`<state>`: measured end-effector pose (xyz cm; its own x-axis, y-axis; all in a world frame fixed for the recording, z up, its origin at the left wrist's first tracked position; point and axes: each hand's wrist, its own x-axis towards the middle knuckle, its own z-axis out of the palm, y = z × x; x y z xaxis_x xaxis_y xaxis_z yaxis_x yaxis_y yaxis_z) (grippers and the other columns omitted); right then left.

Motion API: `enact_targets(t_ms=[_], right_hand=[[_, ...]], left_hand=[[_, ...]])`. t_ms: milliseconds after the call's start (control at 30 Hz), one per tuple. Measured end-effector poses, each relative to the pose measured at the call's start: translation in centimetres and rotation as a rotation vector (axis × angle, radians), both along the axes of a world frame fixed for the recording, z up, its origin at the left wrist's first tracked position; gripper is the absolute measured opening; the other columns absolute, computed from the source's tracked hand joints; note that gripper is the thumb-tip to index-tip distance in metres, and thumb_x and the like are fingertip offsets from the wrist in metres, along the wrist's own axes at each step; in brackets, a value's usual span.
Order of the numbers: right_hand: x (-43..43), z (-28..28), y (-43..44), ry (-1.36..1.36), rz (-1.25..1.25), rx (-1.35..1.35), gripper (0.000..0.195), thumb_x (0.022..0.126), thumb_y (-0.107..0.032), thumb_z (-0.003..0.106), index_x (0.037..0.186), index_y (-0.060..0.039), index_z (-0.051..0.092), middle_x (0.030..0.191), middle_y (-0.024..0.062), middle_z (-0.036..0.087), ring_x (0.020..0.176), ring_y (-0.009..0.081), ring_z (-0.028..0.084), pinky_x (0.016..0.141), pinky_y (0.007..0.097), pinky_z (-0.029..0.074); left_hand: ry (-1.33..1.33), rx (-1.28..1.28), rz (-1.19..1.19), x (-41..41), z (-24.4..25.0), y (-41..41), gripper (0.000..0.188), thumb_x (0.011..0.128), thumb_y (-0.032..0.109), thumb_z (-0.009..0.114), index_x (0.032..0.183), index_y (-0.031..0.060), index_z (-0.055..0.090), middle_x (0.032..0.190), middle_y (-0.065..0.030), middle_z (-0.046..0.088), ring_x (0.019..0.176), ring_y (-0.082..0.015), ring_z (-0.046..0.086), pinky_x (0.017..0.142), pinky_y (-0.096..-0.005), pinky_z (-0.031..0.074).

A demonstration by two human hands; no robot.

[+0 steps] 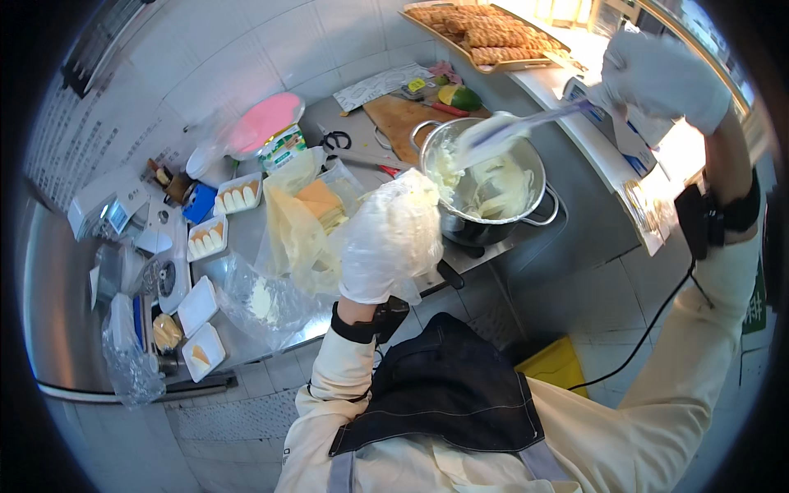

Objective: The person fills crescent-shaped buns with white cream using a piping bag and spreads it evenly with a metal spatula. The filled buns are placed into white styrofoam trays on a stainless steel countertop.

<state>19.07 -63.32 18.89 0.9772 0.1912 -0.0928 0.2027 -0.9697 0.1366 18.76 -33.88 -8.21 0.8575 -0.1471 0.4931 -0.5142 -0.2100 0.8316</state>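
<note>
My right hand point(662, 77), in a whitish glove, is raised at the upper right and grips the handle of a spatula point(505, 132). Its blade, coated with white cream, is over a steel pot point(537, 161) with two loop handles. Cream point(502, 185) clings to the inside of the pot. At the pot's left rim my left hand point(391, 237), also gloved, is wrapped around a plastic bag smeared with cream; its fingers are mostly hidden. Left of it, square yellow-orange sheets point(320, 200) lie in an opened plastic wrapper point(283, 240).
Filled white trays point(238, 194), empty trays point(198, 305) and a kitchen scale point(166, 265) stand at the left. Behind the pot lie a cutting board point(394, 123), a cut mango point(459, 97), a red-handled knife point(449, 110) and black-handled scissors point(337, 140). A pastry tray point(487, 37) is at the top.
</note>
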Motion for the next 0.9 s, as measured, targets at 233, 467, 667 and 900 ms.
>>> enact_targets(t_ms=[233,467,667,900], right_hand=[[3.8,-15.4,-2.9,-0.139,0.257,-0.469,0.026,0.088,-0.03,0.061,0.088,-0.0064,0.07,0.092,0.0103,0.068,0.091,0.0268,0.064,0.08,0.0413,0.048],[-2.2,-24.0,11.8,0.006,0.0,1.251,0.03,0.1,-0.031,0.046,0.109,-0.0113,0.068,0.11,0.0115,0.066,0.11,0.0269,0.057,0.1,0.0368,0.041],[-1.8,-32.2,19.2,0.953,0.121,2.604,0.043,0.1,-0.027,0.047,0.131,0.0019,0.049,0.132,0.0162,0.055,0.12,0.0271,0.053,0.105,0.0379,0.039],[0.6,-24.7,16.6,0.961,0.421,2.749,0.035,0.1,-0.027,0.049,0.122,0.0005,0.053,0.111,0.0079,0.064,0.088,0.0143,0.065,0.076,0.0259,0.055]], left_hand=[[0.451,-0.844,-0.569,-1.4,-4.0,4.2,0.06,0.098,0.03,0.054,0.147,0.0086,0.029,0.144,-0.0148,0.043,0.126,-0.0301,0.05,0.105,-0.0438,0.044],[0.594,-1.159,-0.584,-2.6,-2.6,5.8,0.052,0.092,0.022,0.061,0.139,0.0065,0.043,0.134,-0.014,0.052,0.12,-0.0308,0.054,0.102,-0.0444,0.044],[-0.475,0.582,0.401,-4.4,-4.1,9.6,0.049,0.086,0.017,0.066,0.131,0.0055,0.052,0.127,-0.0146,0.056,0.117,-0.0313,0.055,0.098,-0.0438,0.045],[-0.226,0.355,0.254,-7.1,-1.7,12.2,0.043,0.089,0.016,0.06,0.129,0.0034,0.054,0.129,-0.0188,0.054,0.12,-0.0356,0.051,0.104,-0.0428,0.039]])
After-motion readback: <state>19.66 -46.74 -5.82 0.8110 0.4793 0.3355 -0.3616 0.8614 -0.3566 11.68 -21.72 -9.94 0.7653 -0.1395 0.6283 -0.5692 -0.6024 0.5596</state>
